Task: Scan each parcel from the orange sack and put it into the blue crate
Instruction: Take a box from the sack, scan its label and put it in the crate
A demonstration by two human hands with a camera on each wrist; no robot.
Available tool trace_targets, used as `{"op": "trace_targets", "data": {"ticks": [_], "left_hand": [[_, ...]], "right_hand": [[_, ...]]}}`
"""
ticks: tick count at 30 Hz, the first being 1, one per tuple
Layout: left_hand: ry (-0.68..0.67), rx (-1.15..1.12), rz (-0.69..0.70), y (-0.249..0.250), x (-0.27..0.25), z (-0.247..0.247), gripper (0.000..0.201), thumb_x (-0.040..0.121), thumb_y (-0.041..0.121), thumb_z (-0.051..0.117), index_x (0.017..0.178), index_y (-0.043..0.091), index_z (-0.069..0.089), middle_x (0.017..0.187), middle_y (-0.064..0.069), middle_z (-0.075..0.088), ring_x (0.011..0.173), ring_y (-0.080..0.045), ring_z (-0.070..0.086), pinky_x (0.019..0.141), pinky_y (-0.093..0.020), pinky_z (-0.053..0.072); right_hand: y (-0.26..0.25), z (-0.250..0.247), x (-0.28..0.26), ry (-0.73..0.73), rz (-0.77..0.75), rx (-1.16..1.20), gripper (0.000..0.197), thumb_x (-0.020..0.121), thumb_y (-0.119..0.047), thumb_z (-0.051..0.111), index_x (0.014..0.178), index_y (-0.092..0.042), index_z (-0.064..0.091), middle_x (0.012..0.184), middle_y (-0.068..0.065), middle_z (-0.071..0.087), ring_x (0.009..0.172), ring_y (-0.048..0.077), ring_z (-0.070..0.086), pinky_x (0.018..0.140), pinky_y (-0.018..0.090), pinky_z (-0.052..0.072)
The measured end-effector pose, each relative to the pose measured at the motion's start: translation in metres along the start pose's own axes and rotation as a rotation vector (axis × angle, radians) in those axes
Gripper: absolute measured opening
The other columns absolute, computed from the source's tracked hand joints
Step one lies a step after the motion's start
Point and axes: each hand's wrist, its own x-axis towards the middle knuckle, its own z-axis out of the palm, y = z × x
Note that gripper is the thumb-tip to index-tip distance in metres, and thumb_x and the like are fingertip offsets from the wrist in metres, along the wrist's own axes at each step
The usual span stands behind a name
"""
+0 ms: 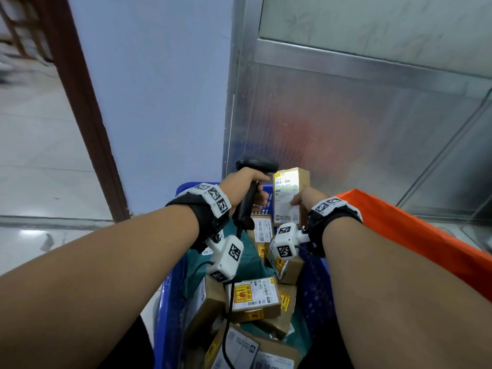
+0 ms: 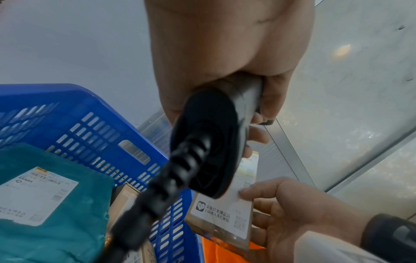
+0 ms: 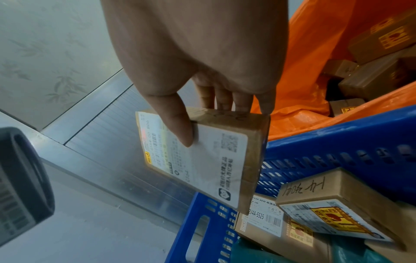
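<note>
The crate (image 1: 170, 294) was blue, with rows of small slots in its walls. The sack (image 1: 415, 235), at the right of the frame, was bright orange. The scanner (image 1: 247, 198) and its cable (image 1: 226, 331) were black. The held parcel (image 1: 291, 195) was brown cardboard with a white label carrying black barcodes and a yellow corner. Parcels in the crate (image 1: 255, 298) were brown, with yellow-and-red stickers. A bag (image 2: 56, 204) among them was teal. The wrist bands (image 1: 210, 201) were black, with white blocks bearing black square codes.
</note>
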Motion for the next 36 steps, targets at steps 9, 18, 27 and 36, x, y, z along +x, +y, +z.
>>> {"op": "trace_targets", "data": {"ticks": [9, 18, 27, 36], "left_hand": [[-0.009, -0.079, -0.040, 0.005, 0.003, -0.007, 0.030, 0.090, 0.028, 0.062, 0.064, 0.017, 0.055, 0.065, -0.004, 0.063, 0.060, -0.021, 0.065, 0.069, -0.031, 0.055], [-0.073, -0.026, -0.124, 0.005, -0.005, 0.006, 0.031, 0.090, 0.028, 0.062, 0.062, 0.018, 0.052, 0.065, -0.003, 0.058, 0.061, -0.019, 0.060, 0.070, -0.029, 0.053], [-0.076, 0.031, -0.152, 0.002, 0.001, -0.002, 0.032, 0.088, 0.029, 0.063, 0.060, 0.018, 0.053, 0.067, -0.002, 0.058, 0.066, -0.019, 0.062, 0.068, -0.028, 0.052], [-0.076, 0.026, -0.169, 0.003, 0.002, -0.012, 0.030, 0.086, 0.029, 0.066, 0.061, 0.017, 0.055, 0.067, -0.003, 0.061, 0.068, -0.019, 0.063, 0.068, -0.028, 0.054]], "right_hand": [[0.001, -0.006, 0.003, 0.037, -0.002, 0.085, 0.029, 0.067, -0.014, 0.069, 0.095, -0.012, 0.066, 0.092, 0.018, 0.074, 0.082, 0.040, 0.072, 0.080, 0.056, 0.056], [0.002, -0.008, -0.004, 0.032, 0.014, 0.068, 0.027, 0.071, -0.016, 0.073, 0.092, -0.008, 0.058, 0.094, 0.020, 0.070, 0.082, 0.041, 0.069, 0.071, 0.052, 0.059], [0.000, -0.011, -0.038, -0.005, 0.020, 0.065, 0.011, 0.086, -0.008, 0.067, 0.092, -0.004, 0.059, 0.084, 0.017, 0.067, 0.079, 0.034, 0.066, 0.072, 0.045, 0.055], [-0.001, -0.013, -0.047, -0.056, 0.058, 0.042, 0.009, 0.093, -0.001, 0.058, 0.088, -0.003, 0.050, 0.079, 0.016, 0.059, 0.069, 0.032, 0.056, 0.060, 0.045, 0.044]]}}
